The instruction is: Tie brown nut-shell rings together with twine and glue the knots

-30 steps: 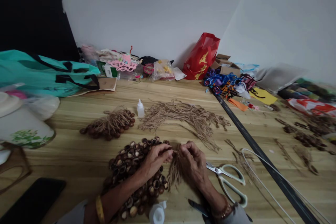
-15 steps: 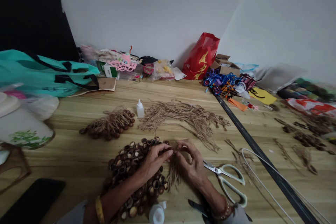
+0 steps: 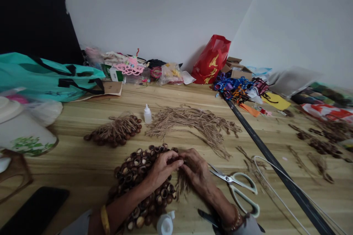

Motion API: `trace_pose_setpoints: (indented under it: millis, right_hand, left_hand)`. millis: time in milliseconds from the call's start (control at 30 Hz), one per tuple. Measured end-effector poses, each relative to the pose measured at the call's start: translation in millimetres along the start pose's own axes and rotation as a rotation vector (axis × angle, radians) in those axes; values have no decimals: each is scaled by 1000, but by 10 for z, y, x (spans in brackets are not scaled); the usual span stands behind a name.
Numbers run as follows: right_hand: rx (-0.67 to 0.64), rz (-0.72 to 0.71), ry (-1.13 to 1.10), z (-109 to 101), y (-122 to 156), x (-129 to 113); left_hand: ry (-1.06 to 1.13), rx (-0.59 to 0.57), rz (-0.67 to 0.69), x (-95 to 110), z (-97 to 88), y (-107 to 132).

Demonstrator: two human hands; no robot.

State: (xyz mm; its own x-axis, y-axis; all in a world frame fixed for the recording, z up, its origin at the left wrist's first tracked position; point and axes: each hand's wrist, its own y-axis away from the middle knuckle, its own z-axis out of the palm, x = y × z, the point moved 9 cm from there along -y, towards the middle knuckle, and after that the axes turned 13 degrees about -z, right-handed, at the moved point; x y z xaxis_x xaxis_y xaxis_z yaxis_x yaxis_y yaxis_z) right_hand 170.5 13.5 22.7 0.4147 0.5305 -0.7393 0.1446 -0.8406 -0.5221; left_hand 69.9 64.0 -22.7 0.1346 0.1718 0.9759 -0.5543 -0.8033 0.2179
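My left hand (image 3: 164,167) reaches over a pile of brown, hollow nut shells (image 3: 138,162), its thumb and fingers pinched together. Against its fingertips meets my right hand (image 3: 198,170), fingers curled inward and closed. What they grip between them is mostly covered by the fingers and too dark to name. Below the right hand, strands of brown twine (image 3: 182,184) lie on the table at the shells' edge. Scissors with pale handles (image 3: 230,180) lie just right of my right hand, blades pointing toward it.
Knotted twine lengths (image 3: 193,121) spread behind my hands, beside a small white dropper bottle (image 3: 147,114). Corded shells (image 3: 116,130) lie left of it. Nearer are an uncapped-looking white bottle (image 3: 165,224), a black phone (image 3: 34,211) and a white cable (image 3: 278,187). Bags line the wall.
My right hand has turned and shifted slightly left, its fingers closing over toward the left fingertips. More of the scissors' blades shows now. The left hand has barely moved.
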Motion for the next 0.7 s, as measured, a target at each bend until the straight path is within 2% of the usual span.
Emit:
trace_pose_setpoints:
  millis: [133, 333, 567, 700]
  right_hand:
    - [34, 22, 7, -37, -9, -2]
    - [108, 140, -71, -76, -9, 18]
    - [157, 246, -112, -114, 36, 151]
    - [166, 273, -170, -105, 50, 195]
  left_hand:
    - [24, 3, -1, 10, -3, 8]
    - [65, 19, -37, 34, -11, 23]
    - [91, 18, -78, 10, -7, 4]
    - [85, 55, -72, 34, -42, 3]
